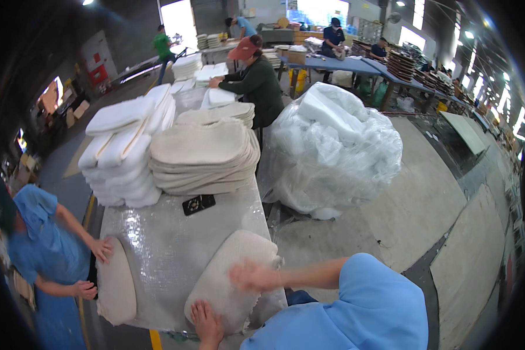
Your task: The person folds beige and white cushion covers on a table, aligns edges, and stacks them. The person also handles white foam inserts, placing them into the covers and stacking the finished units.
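A beige fabric pad (pixel 233 262) with rounded ends and a ragged right edge lies on the plastic-covered table (pixel 175 233) in front of me. My left hand (pixel 207 322) rests on the pad's near left edge, its fingers spread. Over the pad's right half is my right hand (pixel 254 275), smeared by motion, so its fingers cannot be made out. Farther up the table, beige pads (pixel 201 154) are stacked high. Beside that pile, on its left, stand folded white pads (pixel 119 149). A dark phone-like object (pixel 198 204) lies just before the beige stack.
At the table's left edge, a co-worker in blue (pixel 46 239) has both hands at another beige pad (pixel 118 283). A person in a red cap (pixel 254 84) leans over the far end. A large clear plastic bag (pixel 335 151) of white material stands right of the table.
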Motion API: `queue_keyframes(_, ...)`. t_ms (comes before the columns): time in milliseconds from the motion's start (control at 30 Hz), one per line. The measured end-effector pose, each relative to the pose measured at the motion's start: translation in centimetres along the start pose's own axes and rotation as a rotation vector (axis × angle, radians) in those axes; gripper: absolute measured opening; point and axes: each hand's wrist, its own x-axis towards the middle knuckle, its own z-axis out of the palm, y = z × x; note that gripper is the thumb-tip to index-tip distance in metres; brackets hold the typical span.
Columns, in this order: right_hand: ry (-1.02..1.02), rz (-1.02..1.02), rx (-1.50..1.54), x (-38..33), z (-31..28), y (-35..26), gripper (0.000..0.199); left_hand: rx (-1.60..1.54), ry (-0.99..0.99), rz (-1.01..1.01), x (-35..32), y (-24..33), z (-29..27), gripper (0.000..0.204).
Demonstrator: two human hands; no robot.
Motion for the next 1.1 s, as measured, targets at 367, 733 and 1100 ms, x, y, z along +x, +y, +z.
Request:
queue_keyframes(367,-0.240,0.349,-0.300,1.3,-5.0,4.3,0.080,0.039,0.288,-0.405,-2.3,3.3,1.6,0.064)
queue_keyframes(733,-0.040,0.721,0.813,5.2,-1.1,12.4,0.064,-1.015,0.809,-1.343,-7.0,11.3,3.2,0.089)
queue_keyframes(1100,-0.508,0.735,0.948,-6.3,-6.3,14.6,0.066,-1.327,1.110,-1.388,-15.3,34.5,6.6,0.084)
